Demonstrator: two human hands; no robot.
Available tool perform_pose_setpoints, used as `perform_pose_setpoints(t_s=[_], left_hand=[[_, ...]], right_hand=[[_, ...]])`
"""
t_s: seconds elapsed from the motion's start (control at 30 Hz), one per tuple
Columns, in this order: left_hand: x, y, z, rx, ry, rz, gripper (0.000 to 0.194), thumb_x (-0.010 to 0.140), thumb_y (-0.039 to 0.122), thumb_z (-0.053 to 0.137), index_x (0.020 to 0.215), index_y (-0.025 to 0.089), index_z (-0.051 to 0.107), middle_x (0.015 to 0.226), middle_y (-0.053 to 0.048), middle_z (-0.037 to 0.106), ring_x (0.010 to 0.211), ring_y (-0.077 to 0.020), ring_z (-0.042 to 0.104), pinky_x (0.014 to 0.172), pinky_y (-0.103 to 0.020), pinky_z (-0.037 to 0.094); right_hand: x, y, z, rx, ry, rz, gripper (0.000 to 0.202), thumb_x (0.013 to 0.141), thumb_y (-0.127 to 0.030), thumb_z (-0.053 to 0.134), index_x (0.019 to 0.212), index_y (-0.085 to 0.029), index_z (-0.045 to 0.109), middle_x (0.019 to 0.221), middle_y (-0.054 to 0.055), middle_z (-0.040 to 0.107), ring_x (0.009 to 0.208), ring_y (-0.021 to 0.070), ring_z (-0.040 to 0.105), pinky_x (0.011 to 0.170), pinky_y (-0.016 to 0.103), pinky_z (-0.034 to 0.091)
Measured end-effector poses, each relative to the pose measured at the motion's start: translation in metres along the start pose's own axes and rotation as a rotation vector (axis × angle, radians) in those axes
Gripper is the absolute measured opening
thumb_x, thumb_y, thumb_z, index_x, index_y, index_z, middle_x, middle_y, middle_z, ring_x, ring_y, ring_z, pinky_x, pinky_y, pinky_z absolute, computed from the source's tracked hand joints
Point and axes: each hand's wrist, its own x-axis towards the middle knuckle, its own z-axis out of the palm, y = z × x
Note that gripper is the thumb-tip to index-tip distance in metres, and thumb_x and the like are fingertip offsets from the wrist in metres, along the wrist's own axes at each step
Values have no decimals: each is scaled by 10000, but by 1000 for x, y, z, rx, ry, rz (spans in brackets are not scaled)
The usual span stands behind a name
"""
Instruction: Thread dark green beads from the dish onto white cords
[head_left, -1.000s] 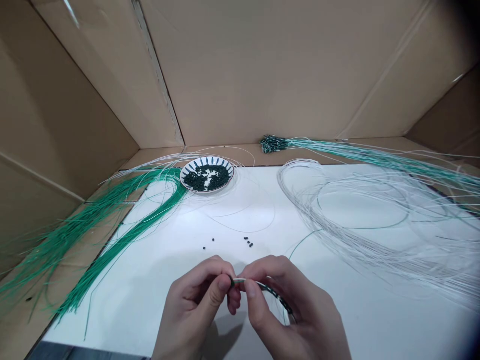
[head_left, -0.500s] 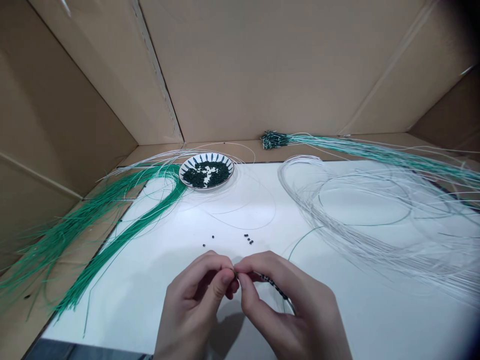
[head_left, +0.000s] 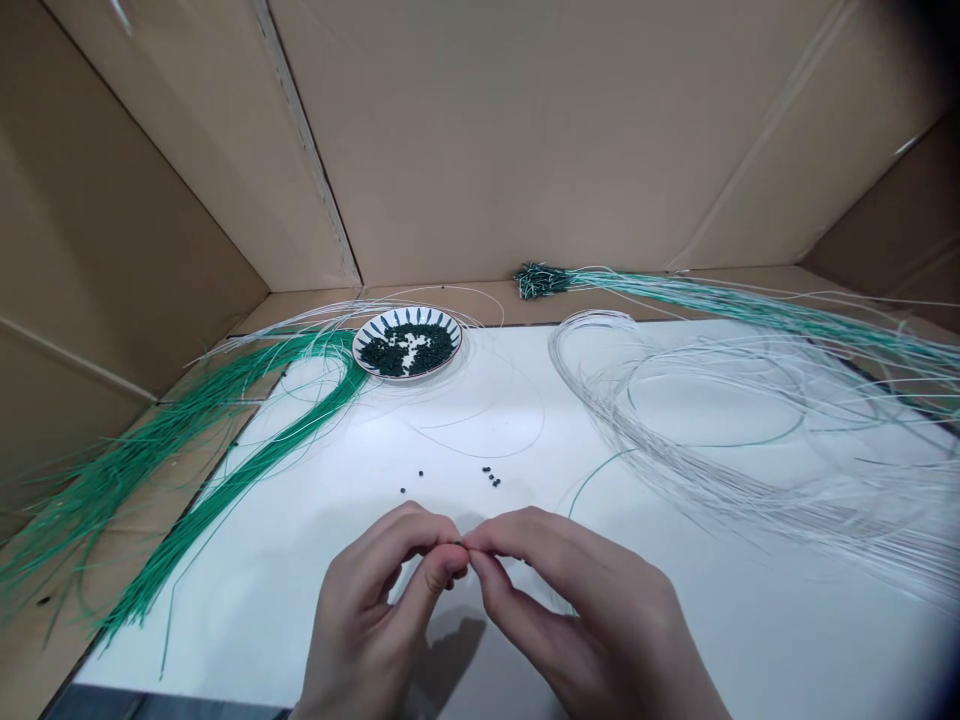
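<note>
My left hand and my right hand meet tip to tip over the white board, each pinched between thumb and forefinger. A tiny bit of thin green cord shows at the left fingertips; most of what is pinched is hidden. Behind my right hand, a green strand runs down from the loops on the right. Just beyond the hands lie several loose small black beads. A patterned dish farther back holds a heap of dark beads.
Green cords fan out along the left side. Clear white strands loop over the right of the white board. A bundle with a dark beaded end lies at the back. Cardboard walls enclose the board.
The fingertips have closed tighter together. The dark piece between them and the black-beaded strand under my right hand, visible before, are now mostly hidden. The view has shifted slightly.
</note>
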Motion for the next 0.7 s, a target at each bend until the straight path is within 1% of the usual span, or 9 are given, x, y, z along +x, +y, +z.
perform_pose_setpoints(t_s=[0.07, 0.13, 0.23, 0.33, 0.4, 0.5, 0.6, 0.7], left_hand=[[0, 0, 1, -4, 40, 19, 191, 884, 146, 708, 758, 283, 751, 684, 76, 655, 641, -100, 575, 603, -158, 437], [-1, 0, 2, 7, 47, 43, 194, 877, 133, 708, 759, 280, 752, 683, 73, 655, 642, -103, 569, 598, -168, 427], [-1, -2, 3, 20, 49, 64, 196, 885, 128, 705, 761, 273, 752, 689, 65, 657, 636, -107, 567, 598, -184, 423], [-2, -2, 5, -5, 59, 48, 159, 909, 201, 726, 769, 268, 758, 699, 51, 659, 647, -119, 583, 606, -198, 435], [-2, -1, 7, -63, 75, 4, 154, 911, 311, 757, 763, 270, 765, 696, 46, 657, 652, -124, 592, 614, -196, 450], [-2, 2, 9, -180, 71, -118, 229, 861, 441, 803, 718, 264, 774, 668, 47, 652, 633, -114, 595, 616, -176, 467], [-1, 3, 9, -261, 48, -231, 288, 811, 497, 832, 682, 244, 781, 635, 43, 653, 605, -109, 591, 620, -178, 480], [1, 2, 7, -301, 24, -284, 333, 798, 517, 836, 660, 221, 773, 599, 37, 655, 588, -116, 583, 627, -200, 479]], right_hand=[[0, -1, 3, 16, 25, 26, 241, 915, -10, 648, 1047, -212, 631, 894, -18, 730, 783, 102, 706, 756, 161, 555], [0, -3, 7, 43, 50, 59, 231, 907, -11, 631, 1012, -217, 631, 857, -33, 710, 754, 96, 686, 737, 156, 546], [0, -7, 12, 74, 84, 145, 196, 884, -32, 618, 930, -223, 634, 804, -51, 682, 720, 92, 661, 710, 158, 537], [1, -12, 15, 123, 137, 243, 160, 877, -66, 619, 880, -224, 640, 778, -60, 681, 704, 88, 657, 699, 148, 539], [2, -15, 17, 173, 164, 308, 140, 895, -98, 626, 881, -228, 673, 786, -60, 707, 707, 81, 669, 709, 130, 545], [4, -19, 17, 280, 186, 384, 171, 943, -144, 605, 900, -247, 735, 806, -55, 746, 713, 75, 700, 685, 108, 552], [4, -20, 15, 340, 215, 383, 200, 959, -149, 599, 929, -254, 766, 812, -42, 763, 700, 87, 713, 658, 124, 571], [1, -17, 13, 298, 225, 357, 186, 929, -124, 653, 976, -254, 777, 828, -30, 788, 699, 109, 737, 671, 148, 605]])
